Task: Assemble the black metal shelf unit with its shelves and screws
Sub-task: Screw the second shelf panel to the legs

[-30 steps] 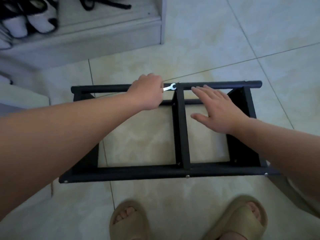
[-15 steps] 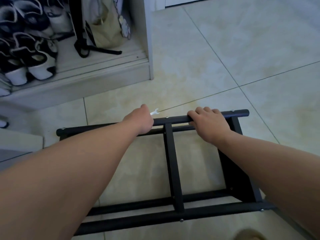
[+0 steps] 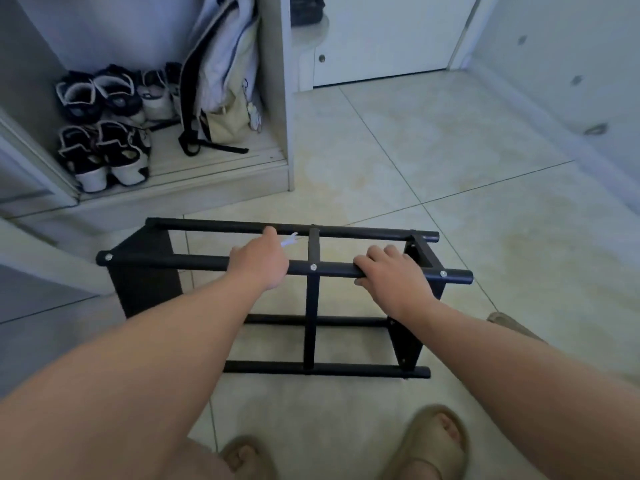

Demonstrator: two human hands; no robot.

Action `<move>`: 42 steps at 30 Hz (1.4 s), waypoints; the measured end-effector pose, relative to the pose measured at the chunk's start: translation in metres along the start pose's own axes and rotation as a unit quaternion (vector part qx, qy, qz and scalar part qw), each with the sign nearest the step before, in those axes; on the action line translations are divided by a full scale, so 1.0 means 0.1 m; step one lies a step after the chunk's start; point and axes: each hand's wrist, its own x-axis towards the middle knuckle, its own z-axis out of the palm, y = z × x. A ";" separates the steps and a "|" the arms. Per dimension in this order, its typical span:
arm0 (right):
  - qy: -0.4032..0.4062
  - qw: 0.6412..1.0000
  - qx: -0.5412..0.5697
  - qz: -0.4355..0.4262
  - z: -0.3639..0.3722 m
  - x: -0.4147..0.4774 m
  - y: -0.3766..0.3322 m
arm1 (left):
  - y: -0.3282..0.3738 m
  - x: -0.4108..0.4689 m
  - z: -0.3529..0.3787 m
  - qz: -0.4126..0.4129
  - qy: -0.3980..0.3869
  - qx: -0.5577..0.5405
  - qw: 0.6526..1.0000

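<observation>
Shelf frame (image 3: 312, 323) bar is clasped in right grip (image 3: 394, 276); left grip (image 3: 260, 268) holds wrench (image 3: 289, 241).

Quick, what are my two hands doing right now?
Left hand: closed, holding the wrench.
Right hand: closed, gripping the top bar of the shelf frame.

Matte black throughout on the shelf frame (image 3: 173, 261), dotted with small silver screw heads (image 3: 313, 267), and pale, probably silver-white, on the blurred wrench (image 3: 289, 241). Cream-beige with faint yellowish mottling and thin dark grout lines across the floor tiles (image 3: 450, 150); plain khaki-tan on the slippers (image 3: 424, 459). Black with white soles and trim on the shoes (image 3: 117, 154), cream with black straps on the bag (image 3: 225, 124), flat off-white on the cabinet (image 3: 275, 98)
</observation>
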 end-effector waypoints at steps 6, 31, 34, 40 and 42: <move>-0.032 0.999 0.003 0.006 0.13 -0.86 -0.17 | 0.06 -0.81 0.27 -0.002 -0.025 -0.006 1.000; -0.117 0.992 0.055 -0.017 0.06 -1.72 -0.22 | 0.23 -1.83 0.81 -0.001 -0.173 -0.127 0.977; -0.125 0.991 0.019 -0.031 0.17 -1.57 -0.22 | 0.22 -1.70 0.79 -0.013 -0.196 -0.179 0.964; -0.137 0.990 0.007 -0.044 0.38 -1.43 -0.11 | 0.13 -1.49 0.80 -0.009 -0.265 -0.233 0.936; -0.144 0.988 0.007 -0.051 0.41 -1.40 -0.10 | 0.13 -1.45 0.82 -0.002 -0.275 -0.239 0.931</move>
